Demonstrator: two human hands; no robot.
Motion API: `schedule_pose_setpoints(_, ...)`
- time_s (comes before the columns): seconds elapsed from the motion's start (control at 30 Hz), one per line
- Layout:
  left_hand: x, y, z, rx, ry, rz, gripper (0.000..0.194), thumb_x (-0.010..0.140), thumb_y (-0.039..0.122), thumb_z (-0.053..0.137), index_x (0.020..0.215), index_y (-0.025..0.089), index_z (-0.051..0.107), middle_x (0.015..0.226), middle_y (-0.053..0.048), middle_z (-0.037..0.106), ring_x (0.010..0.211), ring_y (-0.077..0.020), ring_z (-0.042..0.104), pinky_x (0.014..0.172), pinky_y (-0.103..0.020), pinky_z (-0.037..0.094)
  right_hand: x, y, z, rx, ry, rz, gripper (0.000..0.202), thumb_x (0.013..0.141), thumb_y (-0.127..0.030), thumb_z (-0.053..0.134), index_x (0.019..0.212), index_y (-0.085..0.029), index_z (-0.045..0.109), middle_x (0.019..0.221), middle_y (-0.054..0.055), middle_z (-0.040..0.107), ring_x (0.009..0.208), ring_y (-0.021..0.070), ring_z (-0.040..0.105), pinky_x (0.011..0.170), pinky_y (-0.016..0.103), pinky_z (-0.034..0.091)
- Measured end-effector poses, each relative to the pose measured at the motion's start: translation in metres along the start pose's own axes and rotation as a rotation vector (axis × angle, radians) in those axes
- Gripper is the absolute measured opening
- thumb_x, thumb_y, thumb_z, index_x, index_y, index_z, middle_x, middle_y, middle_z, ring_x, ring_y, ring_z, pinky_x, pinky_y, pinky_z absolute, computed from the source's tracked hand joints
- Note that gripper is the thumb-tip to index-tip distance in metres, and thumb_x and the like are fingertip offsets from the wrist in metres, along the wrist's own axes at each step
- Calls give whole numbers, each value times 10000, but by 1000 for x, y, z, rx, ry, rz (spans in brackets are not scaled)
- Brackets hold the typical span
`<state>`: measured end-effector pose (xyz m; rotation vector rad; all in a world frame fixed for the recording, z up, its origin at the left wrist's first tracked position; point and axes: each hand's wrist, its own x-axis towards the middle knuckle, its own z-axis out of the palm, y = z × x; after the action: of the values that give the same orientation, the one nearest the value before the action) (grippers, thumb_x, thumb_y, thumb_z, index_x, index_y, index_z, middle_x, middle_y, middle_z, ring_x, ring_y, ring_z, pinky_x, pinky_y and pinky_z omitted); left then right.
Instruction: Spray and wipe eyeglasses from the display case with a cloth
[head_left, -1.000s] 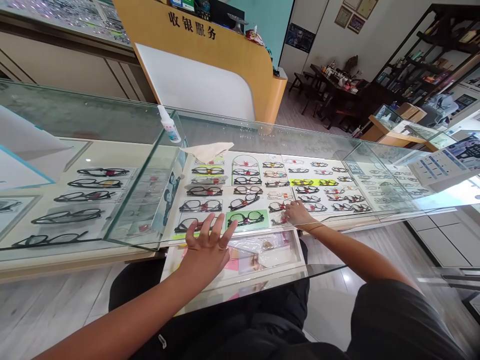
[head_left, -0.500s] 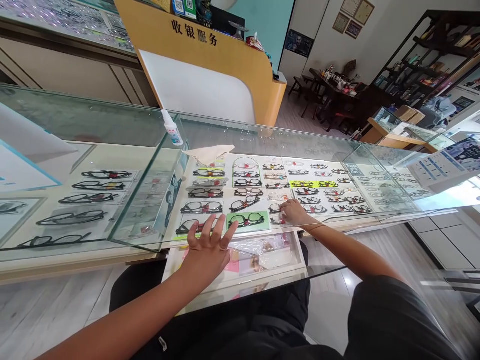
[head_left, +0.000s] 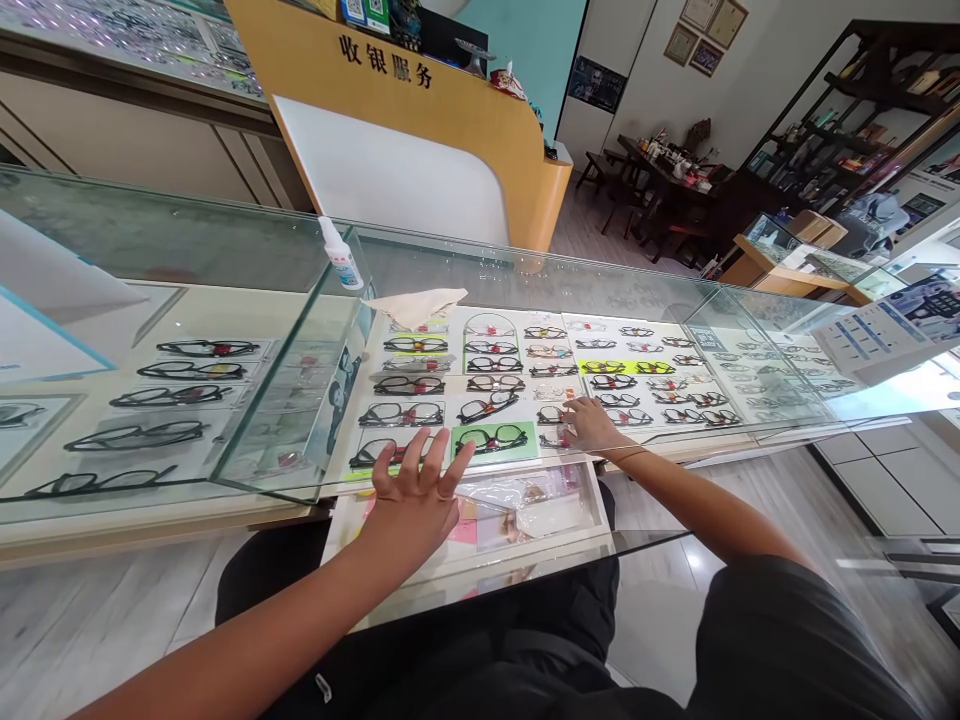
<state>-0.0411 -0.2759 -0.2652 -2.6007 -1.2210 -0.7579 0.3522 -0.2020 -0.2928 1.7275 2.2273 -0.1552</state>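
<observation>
My left hand (head_left: 417, 492) is spread over the front edge of the display case, fingers apart and nothing in them. Beneath and beside its fingertips lie dark-framed eyeglasses (head_left: 375, 455) and another pair on a green card (head_left: 495, 441). My right hand (head_left: 594, 426) reaches in among the rows, its fingers bent round the right end of a pair of dark eyeglasses (head_left: 552, 414) with a red tag. Those fingers partly hide this pair and the one just below it. Several more rows of eyeglasses (head_left: 491, 384) lie on white cards around both hands.
A white spray bottle (head_left: 341, 255) and a beige cloth (head_left: 417, 305) rest on the glass case top. Below the case, a drawer (head_left: 600, 510) stands pulled out, holding plastic-wrapped items. White folded boards (head_left: 52, 320) stand at left, a printed stand (head_left: 892, 325) at right. Beyond is a wooden counter (head_left: 480, 120).
The view shifts very slightly. Both hands stay in nearly the same places, and the eyeglasses lie as before.
</observation>
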Motion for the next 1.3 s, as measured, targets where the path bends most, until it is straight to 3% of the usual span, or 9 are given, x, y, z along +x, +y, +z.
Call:
schedule_pose_setpoints(0.1,1,0,0,12,19,7,858,960,276,712,1740,248,357,1617,-258,554,1557,-443,455,1304,-678,167,-4,2,2,-6,14,-27,364,1028,-457,637,1186,-222,866,1587,134,653,1453,352,544,1231,491,367)
schedule_pose_setpoints(0.2,1,0,1,27,15,12,929,959,287,714,1775,247,272,1609,-267,559,1551,-450,454,1299,-680,169,-7,5,9,-18,18,-63,304,1029,-390,636,1084,-227,887,1581,123,653,1469,342,518,1259,496,325)
schedule_pose_setpoints(0.43,1,1,1,37,17,1,1048,967,298,708,1816,301,93,1601,-247,563,1532,-447,486,1292,-672,177,-9,10,18,-34,26,-133,326,1068,-321,583,1046,-243,899,1606,107,644,1484,341,494,1292,526,272)
schedule_pose_setpoints(0.57,1,0,2,17,10,2,1036,965,306,712,1814,292,118,1611,-257,553,1549,-454,462,1294,-683,166,-13,9,12,-41,23,-133,323,1069,-297,577,1062,-228,893,1573,115,661,1466,343,512,1303,523,256)
schedule_pose_setpoints(0.7,-1,0,4,5,24,-7,966,951,289,717,1790,283,239,1617,-250,550,1555,-445,455,1301,-679,165,-18,2,-3,-16,36,-91,344,1066,-395,609,1231,-203,843,1545,151,665,1406,353,559,1247,521,338)
schedule_pose_setpoints(0.8,-1,1,3,18,13,4,889,934,281,732,1743,264,363,1621,-250,546,1565,-448,444,1304,-682,157,-20,-14,-17,22,41,-77,352,1067,-395,609,1284,-210,815,1499,146,689,1348,336,594,1164,480,419)
schedule_pose_setpoints(0.93,1,2,-1,57,-18,17,805,906,247,751,1667,226,488,1622,-258,550,1564,-451,442,1306,-693,139,-19,-57,-29,68,42,-111,316,1062,-398,623,1236,-230,827,1464,138,703,1323,334,596,1108,462,456)
schedule_pose_setpoints(1.13,1,2,-7,57,-102,10,832,879,241,759,1670,213,500,1674,-262,511,1604,-456,396,1316,-680,90,0,-128,-40,81,68,-242,322,1060,-349,632,1311,-227,792,1486,131,691,1350,321,565,1106,431,457)
schedule_pose_setpoints(1.3,1,0,-8,45,-173,6,843,907,261,729,1707,222,465,1707,-254,486,1611,-475,393,1322,-685,69,27,-151,-45,50,81,-202,312,1098,-249,535,1221,-129,796,1346,190,735,1255,335,601,1055,461,470)
